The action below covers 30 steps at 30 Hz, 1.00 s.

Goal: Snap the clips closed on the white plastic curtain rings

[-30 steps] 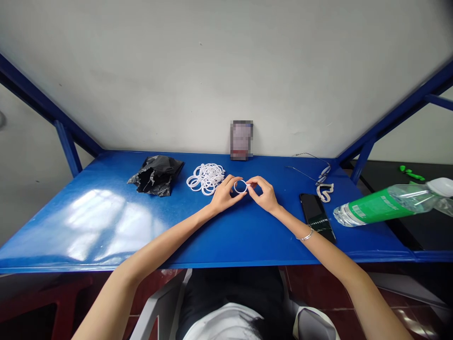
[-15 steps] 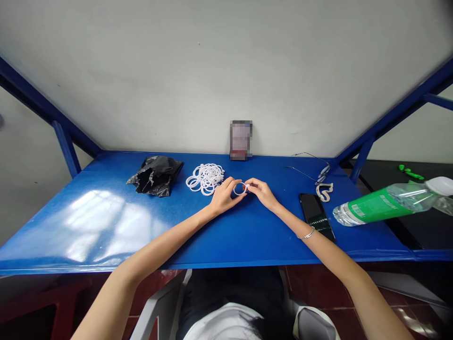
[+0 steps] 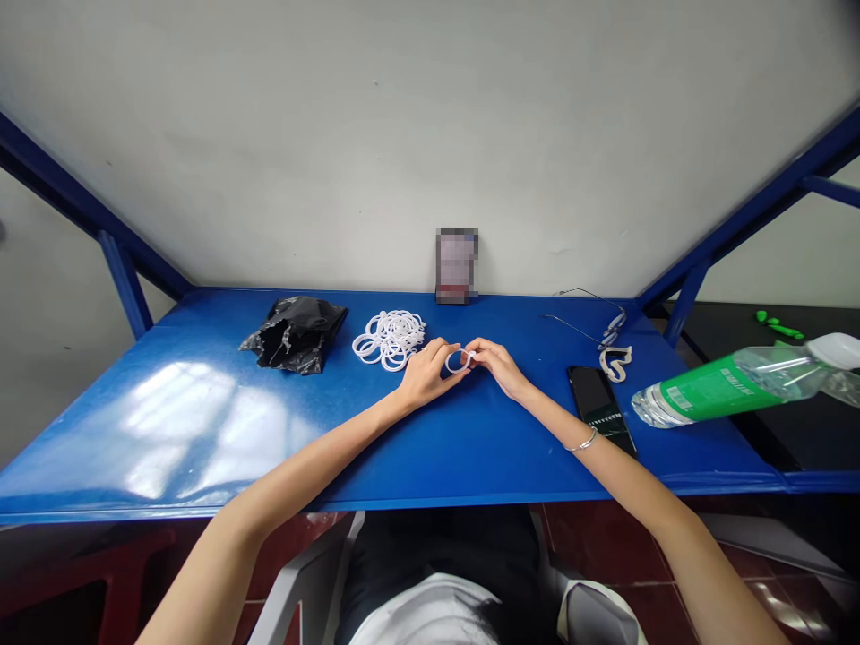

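Observation:
A small white ring point(image 3: 458, 361) is held between both hands just above the blue table point(image 3: 202, 403). My left hand point(image 3: 423, 372) pinches its left side and my right hand point(image 3: 495, 365) pinches its right side; the fingers of both are closed on it. A pile of several more white rings point(image 3: 391, 338) lies just behind my left hand.
A crumpled black plastic bag point(image 3: 296, 332) lies left of the pile. A dark phone point(image 3: 600, 408) lies at the right, with white pieces point(image 3: 616, 361) and a thin wire behind it. A green-labelled water bottle point(image 3: 732, 382) lies at the right edge. A small card point(image 3: 457, 266) leans on the wall.
Both hands have lowered slightly toward the table with the ring. My right hand's fingers have flattened and drawn closer round the ring's right side.

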### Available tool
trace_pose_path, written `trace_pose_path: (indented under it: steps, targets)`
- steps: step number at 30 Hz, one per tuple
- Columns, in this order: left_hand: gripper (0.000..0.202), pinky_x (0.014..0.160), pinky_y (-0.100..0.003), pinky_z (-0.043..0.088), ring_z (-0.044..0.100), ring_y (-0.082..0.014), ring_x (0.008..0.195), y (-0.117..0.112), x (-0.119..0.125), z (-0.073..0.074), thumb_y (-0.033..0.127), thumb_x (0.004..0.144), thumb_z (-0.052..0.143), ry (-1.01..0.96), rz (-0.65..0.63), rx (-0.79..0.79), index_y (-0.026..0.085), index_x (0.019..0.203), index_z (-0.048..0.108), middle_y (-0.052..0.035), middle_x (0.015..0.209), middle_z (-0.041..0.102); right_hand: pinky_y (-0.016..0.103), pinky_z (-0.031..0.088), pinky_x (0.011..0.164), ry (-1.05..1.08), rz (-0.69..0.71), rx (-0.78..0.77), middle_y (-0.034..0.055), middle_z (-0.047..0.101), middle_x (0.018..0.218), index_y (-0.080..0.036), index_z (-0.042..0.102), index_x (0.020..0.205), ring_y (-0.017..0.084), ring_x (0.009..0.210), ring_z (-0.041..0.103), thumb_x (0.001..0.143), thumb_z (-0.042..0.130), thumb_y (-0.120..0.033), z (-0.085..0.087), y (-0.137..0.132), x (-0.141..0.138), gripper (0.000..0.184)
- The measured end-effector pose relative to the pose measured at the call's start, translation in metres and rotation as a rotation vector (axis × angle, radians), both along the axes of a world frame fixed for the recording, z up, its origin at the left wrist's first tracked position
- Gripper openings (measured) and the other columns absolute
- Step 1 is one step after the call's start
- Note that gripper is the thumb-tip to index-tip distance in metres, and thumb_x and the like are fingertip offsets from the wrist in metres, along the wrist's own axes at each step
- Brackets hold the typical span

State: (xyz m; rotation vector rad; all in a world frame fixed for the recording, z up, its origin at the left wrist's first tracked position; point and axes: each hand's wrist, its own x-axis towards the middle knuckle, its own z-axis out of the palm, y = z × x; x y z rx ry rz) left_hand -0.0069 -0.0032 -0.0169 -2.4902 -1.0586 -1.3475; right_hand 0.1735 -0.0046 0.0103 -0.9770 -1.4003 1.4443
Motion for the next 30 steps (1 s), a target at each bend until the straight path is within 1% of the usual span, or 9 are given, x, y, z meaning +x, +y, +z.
trace_pose_path:
  steps: [4,7,12,20,25,30]
  targets:
    - [0.030,0.055,-0.022,0.049,0.066,-0.0146,0.074,-0.0007,0.0010,0.0017,0.044,0.090,0.057,0.003,-0.009,0.051,0.017,0.103,0.055,-0.0044,0.085,0.063,0.029,0.042,0.074,0.043,0.030,-0.070,-0.0003,0.062,0.073,-0.020,0.064,0.074,0.015,0.074,0.055,0.071,0.055,-0.026,0.0005,-0.0006,-0.0002,0.012]
    - [0.029,0.056,-0.023,0.050,0.066,-0.0149,0.074,-0.0005,0.0015,0.0022,0.045,0.091,0.055,0.016,-0.018,0.073,0.017,0.101,0.055,-0.0047,0.084,0.062,0.029,0.043,0.074,0.066,0.028,-0.106,0.0000,0.062,0.073,-0.019,0.064,0.073,0.015,0.074,0.056,0.070,0.055,-0.026,0.0003,-0.0004,-0.0002,0.012]
    - [0.029,0.054,-0.023,0.049,0.064,-0.0151,0.071,0.0001,0.0021,0.0016,0.045,0.092,0.053,0.048,-0.013,0.117,0.017,0.098,0.054,-0.0044,0.081,0.061,0.029,0.043,0.074,0.076,0.024,-0.125,0.0002,0.062,0.072,-0.019,0.065,0.071,0.016,0.076,0.057,0.069,0.057,-0.027,0.0006,-0.0005,0.0000,0.011]
    - [0.027,0.052,-0.023,0.047,0.062,-0.0144,0.068,0.0005,0.0028,0.0016,0.044,0.092,0.055,0.064,-0.006,0.183,0.017,0.095,0.053,-0.0043,0.080,0.062,0.029,0.043,0.073,0.107,0.019,-0.149,-0.0001,0.060,0.072,-0.018,0.064,0.070,0.015,0.074,0.056,0.070,0.056,-0.027,0.0019,-0.0028,-0.0009,0.011]
    - [0.027,0.054,-0.024,0.048,0.062,-0.0141,0.068,0.0001,0.0029,0.0021,0.044,0.092,0.055,0.077,-0.003,0.182,0.017,0.095,0.054,-0.0041,0.080,0.062,0.028,0.042,0.071,0.124,0.022,-0.173,-0.0005,0.059,0.071,-0.019,0.063,0.070,0.015,0.074,0.054,0.070,0.056,-0.027,0.0007,-0.0031,-0.0023,0.011]
    - [0.030,0.055,-0.024,0.049,0.064,-0.0154,0.070,0.0009,0.0027,0.0005,0.047,0.090,0.058,0.050,-0.002,0.120,0.017,0.097,0.056,-0.0045,0.081,0.062,0.027,0.042,0.069,0.164,0.013,-0.200,-0.0006,0.058,0.071,-0.019,0.063,0.070,0.014,0.072,0.052,0.069,0.057,-0.027,0.0013,-0.0040,-0.0033,0.010]
